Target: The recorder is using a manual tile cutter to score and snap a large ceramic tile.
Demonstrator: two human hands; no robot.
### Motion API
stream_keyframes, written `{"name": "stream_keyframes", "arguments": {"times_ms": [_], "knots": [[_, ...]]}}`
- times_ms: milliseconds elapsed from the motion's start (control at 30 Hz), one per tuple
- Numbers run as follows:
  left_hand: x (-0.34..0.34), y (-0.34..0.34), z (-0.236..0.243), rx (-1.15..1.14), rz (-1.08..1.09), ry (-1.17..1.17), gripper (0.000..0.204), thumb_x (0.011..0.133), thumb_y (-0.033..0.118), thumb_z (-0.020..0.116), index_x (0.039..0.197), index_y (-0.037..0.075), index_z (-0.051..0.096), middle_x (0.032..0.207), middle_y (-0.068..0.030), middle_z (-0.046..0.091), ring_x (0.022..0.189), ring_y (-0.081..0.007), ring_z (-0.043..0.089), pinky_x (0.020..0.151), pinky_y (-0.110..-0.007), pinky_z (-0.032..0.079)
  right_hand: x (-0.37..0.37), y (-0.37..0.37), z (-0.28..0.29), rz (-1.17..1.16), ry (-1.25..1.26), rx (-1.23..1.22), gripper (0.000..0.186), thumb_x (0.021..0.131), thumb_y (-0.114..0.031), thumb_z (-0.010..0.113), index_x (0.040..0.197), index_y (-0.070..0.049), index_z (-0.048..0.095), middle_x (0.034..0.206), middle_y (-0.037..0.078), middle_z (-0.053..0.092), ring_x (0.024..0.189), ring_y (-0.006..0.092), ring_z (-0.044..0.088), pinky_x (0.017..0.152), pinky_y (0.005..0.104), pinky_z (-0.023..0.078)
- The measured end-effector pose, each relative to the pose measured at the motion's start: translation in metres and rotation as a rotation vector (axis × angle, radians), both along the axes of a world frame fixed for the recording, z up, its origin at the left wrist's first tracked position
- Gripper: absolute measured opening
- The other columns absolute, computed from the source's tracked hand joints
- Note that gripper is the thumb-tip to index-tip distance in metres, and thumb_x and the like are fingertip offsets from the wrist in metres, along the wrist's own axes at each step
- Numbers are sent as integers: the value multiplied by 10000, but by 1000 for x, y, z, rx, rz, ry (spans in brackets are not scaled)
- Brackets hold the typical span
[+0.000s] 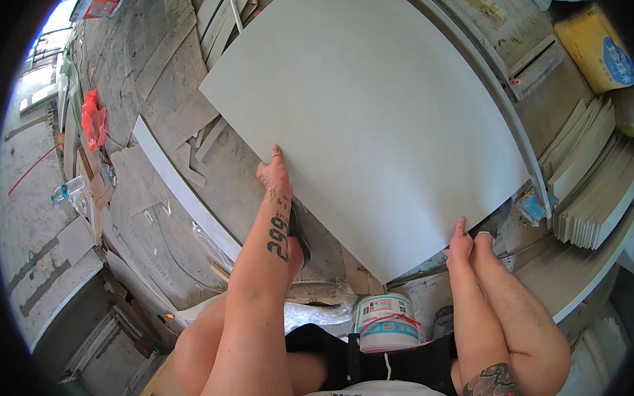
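A large, smooth, pale grey tile [377,124] lies slantwise in front of me, its near corner pointing toward my lap. My left hand [274,173] grips its left edge, thumb on the face and fingers curled beneath, partly hidden. On the near right edge, my right hand [460,245] has its thumb on top and its other fingers out of sight under the tile. Just below the near corner stands a white and teal bucket [387,321] with a red handle, between my knees.
A long white strip [182,186] lies on the dusty floor to the left, near scattered offcuts [205,139] and a red plastic bag [94,121]. Thin slabs [596,193] stand stacked at right, below a yellow bag [597,48]. A small blue item [533,206] sits by the tile's right corner.
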State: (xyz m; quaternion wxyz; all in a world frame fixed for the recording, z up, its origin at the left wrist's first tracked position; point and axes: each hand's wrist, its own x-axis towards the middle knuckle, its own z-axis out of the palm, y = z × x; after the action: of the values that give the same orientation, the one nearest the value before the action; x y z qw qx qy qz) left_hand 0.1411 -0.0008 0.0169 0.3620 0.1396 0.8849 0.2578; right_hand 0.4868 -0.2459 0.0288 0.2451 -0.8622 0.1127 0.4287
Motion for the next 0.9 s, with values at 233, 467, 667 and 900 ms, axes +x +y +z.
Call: {"name": "stream_keyframes", "arguments": {"times_ms": [233,467,667,900], "knots": [[3,6,-3,23,8,1,814,754,437,689,1239,-127,358,1248,-222,459,1128,-299,465,917,-393,396,8,2,-4,-13,3,52,708,836,-594,470,1054,76,541,1016,142,584,851,238,581,628,367,508],[3,9,-5,32,32,-50,809,751,443,690,1231,-125,369,1252,-222,457,1132,-294,465,921,-390,393,9,2,-5,-51,30,58,707,840,-584,473,1064,84,538,1034,149,579,881,249,575,659,381,508],[2,9,-3,40,44,-28,703,757,428,691,1136,-110,442,1130,-192,533,1028,-265,516,868,-377,429,7,2,-5,-67,8,95,698,850,-563,477,1061,100,535,1017,158,587,856,249,584,640,373,507],[2,1,5,179,-19,-272,571,777,383,688,1050,-79,495,1001,-143,584,864,-236,565,763,-375,482,14,-5,-16,-45,-43,40,706,852,-553,479,1015,129,551,961,188,609,834,252,589,656,352,490]]}}
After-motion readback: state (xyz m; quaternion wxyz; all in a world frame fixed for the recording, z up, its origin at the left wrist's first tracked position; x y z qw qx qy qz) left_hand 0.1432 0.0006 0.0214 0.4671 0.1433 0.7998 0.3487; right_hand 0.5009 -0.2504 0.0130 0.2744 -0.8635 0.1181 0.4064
